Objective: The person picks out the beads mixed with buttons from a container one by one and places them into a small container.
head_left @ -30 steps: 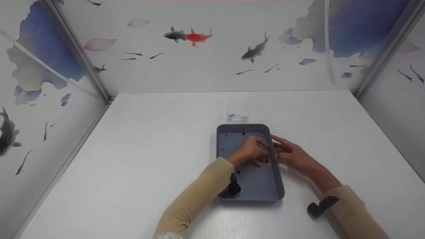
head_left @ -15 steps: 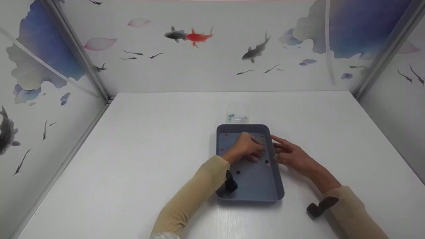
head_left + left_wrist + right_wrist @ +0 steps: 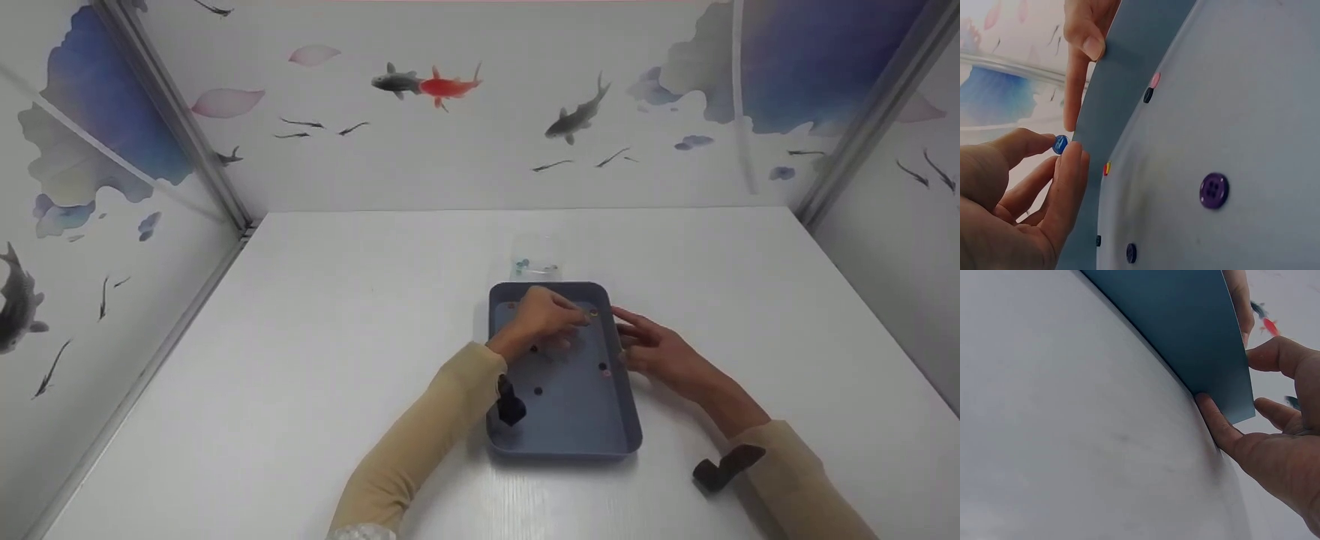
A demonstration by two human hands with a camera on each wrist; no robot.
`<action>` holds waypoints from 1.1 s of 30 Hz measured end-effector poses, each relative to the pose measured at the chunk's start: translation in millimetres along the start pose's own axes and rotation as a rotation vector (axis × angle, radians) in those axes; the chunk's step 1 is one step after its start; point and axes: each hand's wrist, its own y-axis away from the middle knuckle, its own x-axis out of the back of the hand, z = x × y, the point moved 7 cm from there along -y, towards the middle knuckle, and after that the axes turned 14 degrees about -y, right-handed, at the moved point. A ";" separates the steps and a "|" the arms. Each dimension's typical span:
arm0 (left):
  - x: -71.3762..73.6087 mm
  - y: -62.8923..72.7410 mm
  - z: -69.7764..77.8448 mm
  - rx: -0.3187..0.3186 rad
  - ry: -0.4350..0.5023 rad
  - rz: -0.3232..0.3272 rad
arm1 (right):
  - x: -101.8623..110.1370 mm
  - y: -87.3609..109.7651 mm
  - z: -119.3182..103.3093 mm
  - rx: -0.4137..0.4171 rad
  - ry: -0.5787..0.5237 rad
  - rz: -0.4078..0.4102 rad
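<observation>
A grey-blue rectangular tray (image 3: 562, 427) lies on the white table with several small buttons scattered in it. Over its far half, my left hand (image 3: 546, 311) pinches a small blue button (image 3: 1060, 144) between thumb and fingertip. A purple button (image 3: 1214, 190) lies flat on the tray floor. Near the right wall are a pink button (image 3: 1155, 80) against a black button (image 3: 1148, 95), plus a red-and-yellow button (image 3: 1107, 169). My right hand (image 3: 660, 352) rests against the tray's right wall from outside, fingers extended, fingertips at the rim and along the outer face.
Just behind the tray's far edge stands a small clear container (image 3: 536, 255) with several blue and green bits in it. Patterned white panels (image 3: 495, 150) enclose the table at the back and both sides. A black wrist camera (image 3: 724, 469) is strapped to the right sleeve.
My left hand has moved from beside the tray's right wall up and to the left, uncovering the black and pink buttons. My right hand has stayed at the right wall.
</observation>
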 end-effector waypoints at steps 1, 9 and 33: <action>1.3 -0.2 -0.4 0.002 0.016 0.000 | -0.1 0.2 0.2 0.000 -0.003 0.000; 13.2 -4.8 -0.4 -0.033 0.090 0.002 | 1.3 1.3 -0.6 -0.014 0.010 0.020; 45.9 -11.5 -8.6 -0.035 0.158 0.075 | -0.1 1.5 -1.6 -0.008 0.021 0.021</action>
